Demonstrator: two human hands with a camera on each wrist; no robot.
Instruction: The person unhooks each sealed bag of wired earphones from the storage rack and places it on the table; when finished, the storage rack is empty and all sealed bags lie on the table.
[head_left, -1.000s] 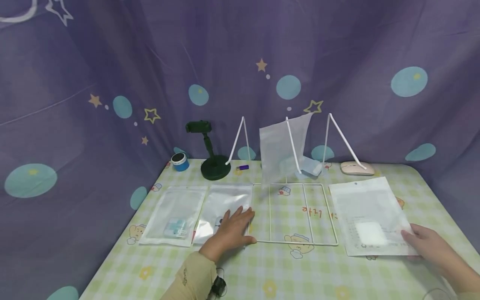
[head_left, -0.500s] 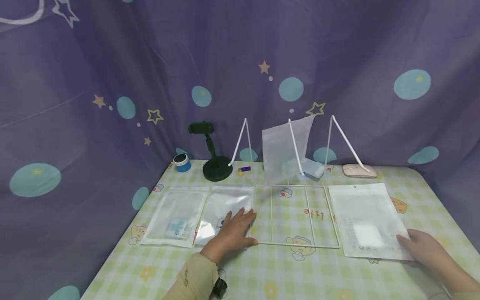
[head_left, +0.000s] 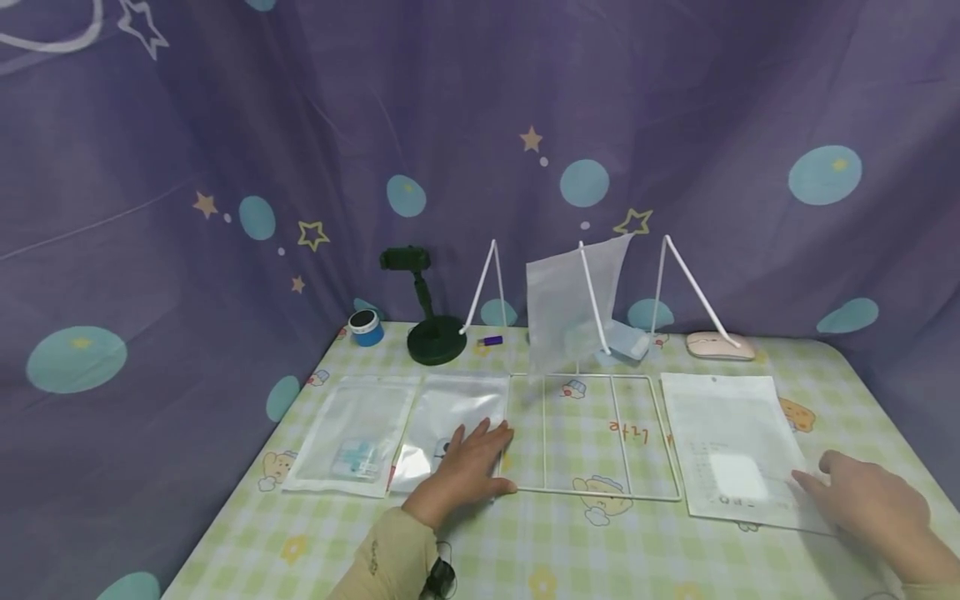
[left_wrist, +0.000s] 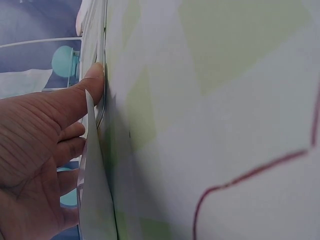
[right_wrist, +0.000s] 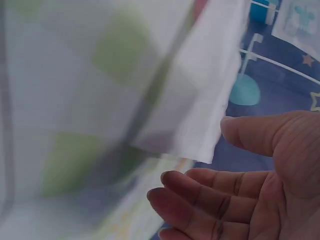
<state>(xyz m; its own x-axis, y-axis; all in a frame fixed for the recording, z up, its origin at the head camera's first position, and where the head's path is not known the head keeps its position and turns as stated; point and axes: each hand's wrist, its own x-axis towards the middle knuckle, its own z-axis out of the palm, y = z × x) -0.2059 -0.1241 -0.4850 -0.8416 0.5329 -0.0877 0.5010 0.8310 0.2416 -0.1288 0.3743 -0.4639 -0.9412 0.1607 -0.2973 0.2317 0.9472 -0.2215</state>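
Observation:
My left hand [head_left: 463,468] rests with spread fingers on a clear-fronted zip bag [head_left: 465,398], its thumb by the left edge of a white wire rack [head_left: 585,493]. In the left wrist view the bag's edge [left_wrist: 95,185] stands slightly raised beside that hand. To the rack's right lies a white zip bag [head_left: 723,417] with a pale square showing through. At its lower right corner is my right hand [head_left: 870,504]. The right wrist view shows the thumb and fingers apart around that corner, the thumb at the bag's edge. Another zip bag [head_left: 367,417], holding something blue-white, lies far left.
A white bag [head_left: 562,308] hangs on the rack's middle hook; the two outer hooks are bare. Behind stand a black phone stand [head_left: 435,340], a blue jar [head_left: 366,327], a purple USB stick [head_left: 491,341], a light-blue packet [head_left: 626,340] and a pink mouse [head_left: 720,346].
The right-hand bag has turned a little straighter and settled on the table. My right hand has loosened its pinch and drawn slightly away. My left hand stays put.

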